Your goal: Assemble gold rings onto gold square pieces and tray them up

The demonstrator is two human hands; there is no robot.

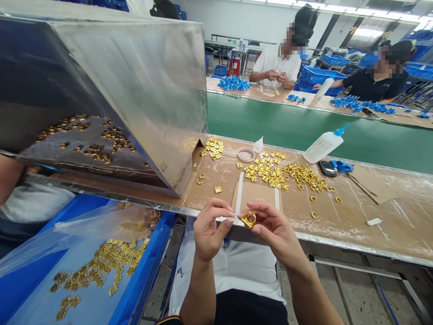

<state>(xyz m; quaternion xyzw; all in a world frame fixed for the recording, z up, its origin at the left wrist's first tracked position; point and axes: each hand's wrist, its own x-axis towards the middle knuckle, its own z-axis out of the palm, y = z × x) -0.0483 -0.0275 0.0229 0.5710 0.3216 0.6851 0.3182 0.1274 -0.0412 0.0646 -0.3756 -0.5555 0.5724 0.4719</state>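
In front of my lap, at the table's front edge, my right hand grips a small gold piece between thumb and fingers: a ring with a flat squarish part below it. Just left of it, my left hand is closed in a pinch, its fingertips close to the piece. Whatever sits in that pinch is too small to name. Beyond my hands lies a cardboard sheet with white strips. Gold square pieces and loose gold rings are spread behind it.
A metal hood stands on the left, with gold pieces inside. Below it, a blue bin holds rows of gold parts. A white bottle leans near the green belt. Two people sit across, beside blue parts.
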